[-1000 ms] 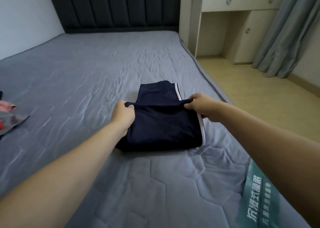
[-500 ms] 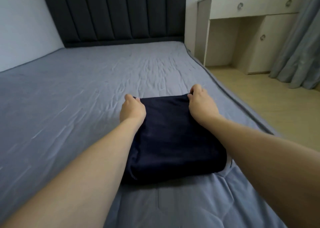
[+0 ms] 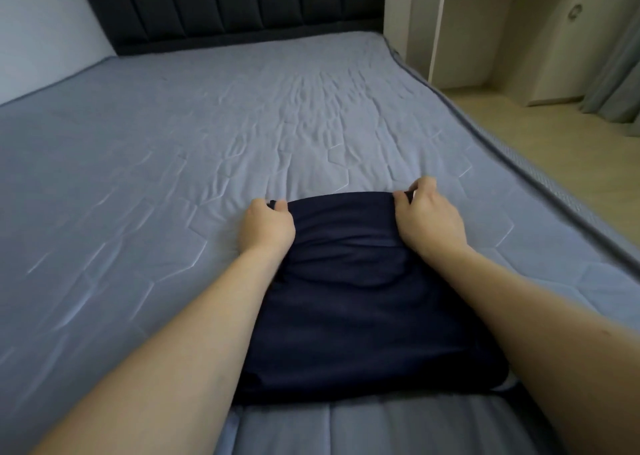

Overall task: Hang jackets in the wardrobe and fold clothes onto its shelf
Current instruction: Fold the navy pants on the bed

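Navy fabric, a folded garment (image 3: 360, 302), lies flat on the grey quilted mattress (image 3: 173, 177) close to the bed's right edge and toward its near end. Both hands sit at the garment's far corners. The left hand (image 3: 266, 229) has its fingers curled, pinching the far left corner between thumb and fingers. The right hand (image 3: 427, 219) pinches the far right corner in the same way. Both forearms run along the garment's sides. A dark padded headboard (image 3: 225, 4) stands at the far end of the bed, with pale cabinets (image 3: 485, 29) beyond the right edge.
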`<state>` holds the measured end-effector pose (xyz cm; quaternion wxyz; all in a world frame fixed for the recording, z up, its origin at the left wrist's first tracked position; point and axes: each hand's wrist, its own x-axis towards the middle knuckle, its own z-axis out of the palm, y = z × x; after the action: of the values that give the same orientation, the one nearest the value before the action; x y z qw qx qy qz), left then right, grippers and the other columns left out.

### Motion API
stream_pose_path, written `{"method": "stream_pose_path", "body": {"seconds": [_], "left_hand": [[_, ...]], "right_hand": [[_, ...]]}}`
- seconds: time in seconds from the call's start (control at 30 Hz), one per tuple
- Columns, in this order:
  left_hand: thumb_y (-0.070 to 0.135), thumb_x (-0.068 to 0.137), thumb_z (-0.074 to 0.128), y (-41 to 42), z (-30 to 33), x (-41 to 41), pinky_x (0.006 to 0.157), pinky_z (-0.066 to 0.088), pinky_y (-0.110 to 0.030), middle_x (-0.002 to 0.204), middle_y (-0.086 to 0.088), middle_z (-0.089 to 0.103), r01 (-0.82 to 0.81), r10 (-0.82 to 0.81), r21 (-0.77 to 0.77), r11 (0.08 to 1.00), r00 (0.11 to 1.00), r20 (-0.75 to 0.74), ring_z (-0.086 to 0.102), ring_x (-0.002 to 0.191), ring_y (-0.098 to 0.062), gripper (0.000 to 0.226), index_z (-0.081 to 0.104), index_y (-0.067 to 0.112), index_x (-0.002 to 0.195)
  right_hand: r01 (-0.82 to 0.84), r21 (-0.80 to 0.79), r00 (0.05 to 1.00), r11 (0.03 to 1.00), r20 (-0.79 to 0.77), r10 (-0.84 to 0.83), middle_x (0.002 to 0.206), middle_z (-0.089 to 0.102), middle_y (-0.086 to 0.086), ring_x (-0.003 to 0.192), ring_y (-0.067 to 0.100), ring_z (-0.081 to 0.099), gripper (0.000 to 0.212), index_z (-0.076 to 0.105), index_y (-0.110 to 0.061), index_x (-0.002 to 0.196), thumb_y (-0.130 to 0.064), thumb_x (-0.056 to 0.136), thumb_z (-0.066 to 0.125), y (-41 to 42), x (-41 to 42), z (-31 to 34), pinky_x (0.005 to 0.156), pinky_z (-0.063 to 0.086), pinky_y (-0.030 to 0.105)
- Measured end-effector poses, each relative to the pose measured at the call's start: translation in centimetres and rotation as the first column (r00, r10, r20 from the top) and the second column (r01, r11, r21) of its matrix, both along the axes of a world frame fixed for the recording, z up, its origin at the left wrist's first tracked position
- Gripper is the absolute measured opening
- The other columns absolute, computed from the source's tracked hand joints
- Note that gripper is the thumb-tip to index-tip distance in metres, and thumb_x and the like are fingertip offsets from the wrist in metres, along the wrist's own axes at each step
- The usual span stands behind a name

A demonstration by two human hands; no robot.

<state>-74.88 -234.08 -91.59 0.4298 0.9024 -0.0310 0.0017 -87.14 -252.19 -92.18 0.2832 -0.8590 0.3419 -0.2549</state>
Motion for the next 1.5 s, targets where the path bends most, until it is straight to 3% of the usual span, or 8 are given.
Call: {"method": "stream_pose_path", "body": {"seconds": [0.17, 0.3, 0.5, 0.67, 0.9, 1.07, 1.27, 1.5], "left_hand": [[0.042, 0.093, 0.059, 3.7, 1.0, -1.0, 0.053, 0.04, -0.022, 0.09, 0.003, 0.06, 0.087, -0.115, -0.14, 0.986, 0.973, -0.202, 0.055, 0.07, -0.011, 0.041, 0.059, 0.007, 0.115], [0.032, 0.097, 0.057, 4.8, 2.2, -2.7, 0.065, 0.048, -0.024, 0.117, -0.005, 0.06, 0.156, -0.188, -0.142, 0.978, 0.95, -0.25, 0.058, 0.088, -0.016, 0.044, 0.046, 0.009, 0.133], [0.039, 0.096, 0.032, 6.3, 3.2, -13.0, 0.107, 0.032, -0.049, 0.149, -0.009, 0.032, 0.278, -0.568, 0.614, 0.739, 0.747, 0.345, 0.035, 0.132, -0.032, 0.054, 0.035, 0.016, 0.145], [0.062, 0.089, -0.007, 9.7, -1.1, -18.6, 0.119, -0.005, -0.051, 0.163, 0.006, -0.009, 0.335, -0.636, 0.769, 0.545, 0.763, 0.118, -0.014, 0.149, -0.017, 0.074, -0.003, 0.028, 0.155], [0.05, 0.095, 0.046, 9.7, 0.8, -16.7, 0.11, 0.032, -0.041, 0.146, -0.011, 0.041, 0.129, -0.143, 0.188, 0.974, 0.988, 0.059, 0.039, 0.132, -0.032, 0.065, 0.033, 0.014, 0.147], [0.017, 0.089, 0.067, 9.9, 5.6, -16.1, 0.063, 0.06, -0.038, 0.105, -0.014, 0.071, -0.066, -0.256, -0.542, 0.838, 0.829, -0.497, 0.07, 0.085, -0.028, 0.03, 0.061, 0.007, 0.117], [0.017, 0.079, 0.072, 16.7, 7.4, -19.6, 0.061, 0.058, -0.031, 0.096, -0.01, 0.075, 0.024, -0.372, -0.455, 0.89, 0.615, -0.695, 0.074, 0.08, -0.025, 0.024, 0.072, 0.009, 0.102], [0.018, 0.09, 0.067, 17.1, 10.9, -19.5, 0.059, 0.055, -0.034, 0.082, -0.011, 0.075, -0.078, -0.272, -0.428, 0.9, 0.667, -0.693, 0.07, 0.075, -0.025, 0.018, 0.067, 0.005, 0.103]], "right_hand": [[-0.057, 0.302, 0.977, 0.952, -0.179, 0.115, 0.155, 0.016, 0.017, 0.136, 0.039, 0.032, 0.081, -0.003, -0.025, 0.152, -0.056, 0.094, 0.044, 1.0, -1.6, 2.7, 0.11, 0.024, 0.044], [-0.212, -0.207, 0.868, 0.955, -0.488, 0.086, 0.159, -0.017, 0.007, 0.145, 0.034, -0.018, 0.073, 0.005, -0.026, 0.153, -0.064, 0.092, 0.017, 4.1, -3.6, 3.8, 0.109, -0.015, 0.06], [-0.312, -0.092, 0.869, 0.946, -0.431, 0.245, 0.162, -0.001, -0.003, 0.149, 0.019, -0.004, 0.069, -0.003, -0.025, 0.154, -0.059, 0.096, 0.014, 6.3, -6.4, 0.9, 0.117, 0.004, 0.049], [-0.308, -0.119, 0.912, 0.944, -0.318, 0.257, 0.162, 0.001, 0.0, 0.148, 0.02, -0.002, 0.066, 0.006, -0.027, 0.154, -0.058, 0.097, 0.019, 6.6, -6.0, 0.6, 0.119, 0.006, 0.044], [-0.003, 0.37, 0.996, 0.929, -0.08, 0.035, 0.129, 0.053, 0.012, 0.114, 0.031, 0.053, 0.067, 0.045, -0.008, 0.131, -0.051, 0.084, 0.064, 7.0, -9.9, 3.2, 0.097, 0.044, 0.042], [-0.016, 0.787, 0.974, 0.617, -0.128, 0.189, 0.087, 0.068, 0.008, 0.074, 0.023, 0.066, 0.045, 0.06, -0.006, 0.103, -0.041, 0.078, 0.076, 7.7, -13.3, 6.6, 0.056, 0.048, 0.03], [-0.061, 0.951, 0.929, 0.304, -0.057, 0.365, 0.105, 0.073, 0.014, 0.089, 0.03, 0.072, 0.05, 0.069, -0.006, 0.11, -0.035, 0.07, 0.079, 8.4, -19.1, 7.5, 0.068, 0.058, 0.041], [0.022, 0.913, 0.926, 0.408, -0.172, 0.335, 0.077, 0.074, 0.014, 0.06, 0.026, 0.071, 0.021, 0.067, -0.003, 0.094, -0.023, 0.09, 0.065, 13.0, -16.7, 12.6, 0.054, 0.053, 0.034]]}}
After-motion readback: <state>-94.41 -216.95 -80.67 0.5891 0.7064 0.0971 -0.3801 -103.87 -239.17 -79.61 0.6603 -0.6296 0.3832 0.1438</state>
